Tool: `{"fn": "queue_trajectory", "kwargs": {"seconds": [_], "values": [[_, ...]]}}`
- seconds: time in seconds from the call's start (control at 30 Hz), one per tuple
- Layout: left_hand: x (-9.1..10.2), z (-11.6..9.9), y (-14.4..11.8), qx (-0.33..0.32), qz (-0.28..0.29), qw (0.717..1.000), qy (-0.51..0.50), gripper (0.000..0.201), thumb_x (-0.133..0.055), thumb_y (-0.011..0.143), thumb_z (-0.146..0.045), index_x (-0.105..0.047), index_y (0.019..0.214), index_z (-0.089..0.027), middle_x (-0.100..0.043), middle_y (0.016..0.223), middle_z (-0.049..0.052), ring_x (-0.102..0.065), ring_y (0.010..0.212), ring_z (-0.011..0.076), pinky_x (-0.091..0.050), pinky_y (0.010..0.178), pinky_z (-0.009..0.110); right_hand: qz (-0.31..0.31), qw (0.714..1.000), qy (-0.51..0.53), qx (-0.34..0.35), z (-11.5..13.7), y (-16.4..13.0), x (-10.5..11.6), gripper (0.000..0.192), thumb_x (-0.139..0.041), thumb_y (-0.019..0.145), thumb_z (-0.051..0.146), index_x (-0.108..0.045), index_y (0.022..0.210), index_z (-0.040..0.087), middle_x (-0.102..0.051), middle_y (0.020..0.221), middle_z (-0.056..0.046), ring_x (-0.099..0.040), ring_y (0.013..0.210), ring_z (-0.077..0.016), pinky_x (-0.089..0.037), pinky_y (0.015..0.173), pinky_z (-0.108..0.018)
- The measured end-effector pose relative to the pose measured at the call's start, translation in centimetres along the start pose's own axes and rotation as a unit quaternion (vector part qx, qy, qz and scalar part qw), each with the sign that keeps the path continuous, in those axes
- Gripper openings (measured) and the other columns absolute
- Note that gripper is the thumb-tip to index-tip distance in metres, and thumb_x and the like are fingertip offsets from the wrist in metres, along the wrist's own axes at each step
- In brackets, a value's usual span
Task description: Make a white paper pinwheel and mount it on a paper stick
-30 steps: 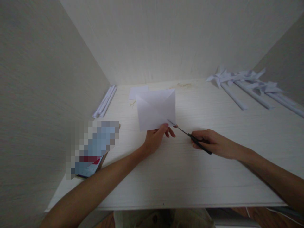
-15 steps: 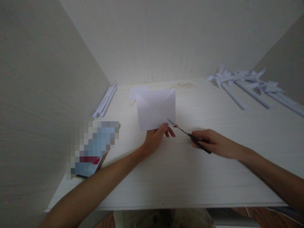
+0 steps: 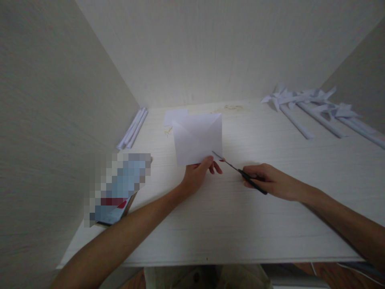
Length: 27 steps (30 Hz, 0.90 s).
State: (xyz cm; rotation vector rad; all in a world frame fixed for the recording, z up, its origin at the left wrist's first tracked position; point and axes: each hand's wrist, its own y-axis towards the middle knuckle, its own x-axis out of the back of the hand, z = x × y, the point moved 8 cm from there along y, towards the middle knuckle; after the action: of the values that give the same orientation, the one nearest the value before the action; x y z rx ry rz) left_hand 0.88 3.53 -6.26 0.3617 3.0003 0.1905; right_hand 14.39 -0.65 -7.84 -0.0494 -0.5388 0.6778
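A white sheet of paper (image 3: 197, 134) with diagonal creases is held up over the table. My left hand (image 3: 197, 176) pinches its lower edge, thumb in front and the other fingers behind. In my right hand (image 3: 266, 180) is a pair of scissors (image 3: 231, 165) with black handles. Its blades point up and left, at the lower right corner of the paper, and lie along the crease there. Whether both blades are closed together cannot be made out.
On the white table (image 3: 180, 233) a phone (image 3: 123, 188), partly blurred, lies at left. Rolled paper sticks (image 3: 132, 128) rest by the left wall. Another paper (image 3: 173, 115) lies behind the held sheet. Several paper pinwheels (image 3: 313, 104) on sticks lie at the back right.
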Motion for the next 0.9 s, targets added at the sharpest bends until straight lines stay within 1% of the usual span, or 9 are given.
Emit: {"fn": "queue_trajectory", "kwargs": {"seconds": [0.1,0.17,0.33,0.4,0.6,0.77,0.9], "values": [[0.03,0.03,-0.01,0.004,0.000,1.000,-0.005,0.021,-0.045,0.071,-0.026,-0.060,0.062,-0.014,-0.063,0.058,0.002,-0.050,0.043,0.0081,-0.039,0.045,0.022,-0.003,1.000,0.002,0.002,-0.10,0.00,0.00,0.023,-0.048,0.079,0.034,-0.042,0.063,0.018,-0.038,0.058,0.004,-0.035,0.052,-0.0087,-0.027,0.046,-0.022],[0.03,0.19,0.00,0.007,0.003,1.000,-0.009,0.021,-0.045,0.071,-0.026,-0.060,0.062,-0.014,-0.064,0.059,0.003,-0.051,0.044,0.0084,-0.039,0.045,0.022,-0.002,1.000,0.003,0.001,-0.12,0.00,-0.04,0.024,-0.048,0.079,0.035,-0.042,0.063,0.018,-0.037,0.058,0.004,-0.035,0.052,-0.0088,-0.027,0.046,-0.022],[0.08,0.51,0.02,0.012,0.005,1.000,-0.025,0.025,-0.046,0.071,-0.028,-0.055,0.051,-0.015,-0.065,0.063,0.004,-0.053,0.046,0.0087,-0.040,0.047,0.022,-0.005,1.000,-0.005,0.001,0.05,0.00,0.01,0.025,-0.049,0.079,0.036,-0.042,0.063,0.018,-0.037,0.057,0.004,-0.034,0.052,-0.0087,-0.027,0.046,-0.022],[0.07,0.53,0.03,0.015,0.005,0.999,-0.031,0.025,-0.046,0.070,-0.028,-0.054,0.050,-0.015,-0.065,0.065,0.004,-0.053,0.047,0.0089,-0.040,0.047,0.023,-0.003,1.000,-0.003,0.000,0.06,0.01,-0.01,0.025,-0.049,0.079,0.036,-0.042,0.063,0.018,-0.037,0.057,0.005,-0.034,0.051,-0.0085,-0.026,0.046,-0.022],[-0.03,0.73,0.08,0.033,0.010,0.999,-0.034,0.024,-0.046,0.070,-0.030,-0.058,0.056,-0.014,-0.062,0.056,0.004,-0.052,0.046,0.0103,-0.040,0.047,0.024,0.000,1.000,-0.007,0.006,0.00,0.06,-0.06,0.025,-0.047,0.080,0.036,-0.042,0.063,0.018,-0.036,0.057,0.005,-0.033,0.051,-0.0083,-0.027,0.045,-0.021],[-0.38,0.74,0.06,0.041,0.032,0.998,-0.041,0.023,-0.047,0.070,-0.031,-0.061,0.062,-0.014,-0.065,0.066,0.005,-0.054,0.048,0.0104,-0.039,0.047,0.024,0.004,0.999,-0.037,0.014,0.19,0.01,-0.05,0.026,-0.046,0.080,0.038,-0.041,0.064,0.018,-0.038,0.057,0.004,-0.035,0.051,-0.0087,-0.028,0.046,-0.021],[-0.80,0.78,-0.02,0.055,0.062,0.996,-0.041,0.024,-0.046,0.071,-0.031,-0.062,0.064,-0.013,-0.065,0.065,0.004,-0.052,0.048,0.0100,-0.038,0.048,0.024,-0.003,0.998,-0.060,0.019,0.35,0.00,0.11,0.028,-0.045,0.081,0.040,-0.040,0.063,0.018,-0.039,0.058,0.004,-0.036,0.052,-0.0089,-0.028,0.046,-0.021]]}}
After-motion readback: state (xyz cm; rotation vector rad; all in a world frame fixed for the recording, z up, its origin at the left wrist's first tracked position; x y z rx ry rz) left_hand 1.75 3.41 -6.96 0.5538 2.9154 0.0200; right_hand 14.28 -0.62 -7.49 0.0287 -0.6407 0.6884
